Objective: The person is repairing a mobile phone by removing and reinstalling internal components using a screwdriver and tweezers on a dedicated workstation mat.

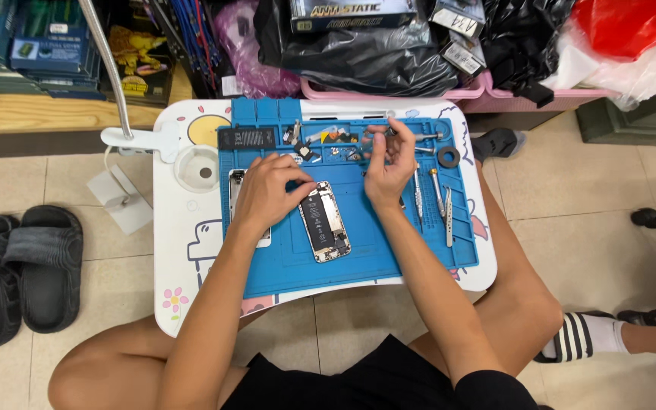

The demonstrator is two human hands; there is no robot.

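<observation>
Currently: opened phone (325, 221) on blue mat (282, 266), just right of left hand (266, 190).
Left hand fingers curled at phone's top edge; right hand (389, 161) beyond it, fingertips pinched together on a small part, too small to identify.

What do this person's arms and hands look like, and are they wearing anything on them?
Both arms are bare from the upper arm down: no gloves, watch, rings or bracelets show on the left hand or the right hand. The only clothing near them is a black short sleeve on the right upper arm, part of a black top.
</observation>
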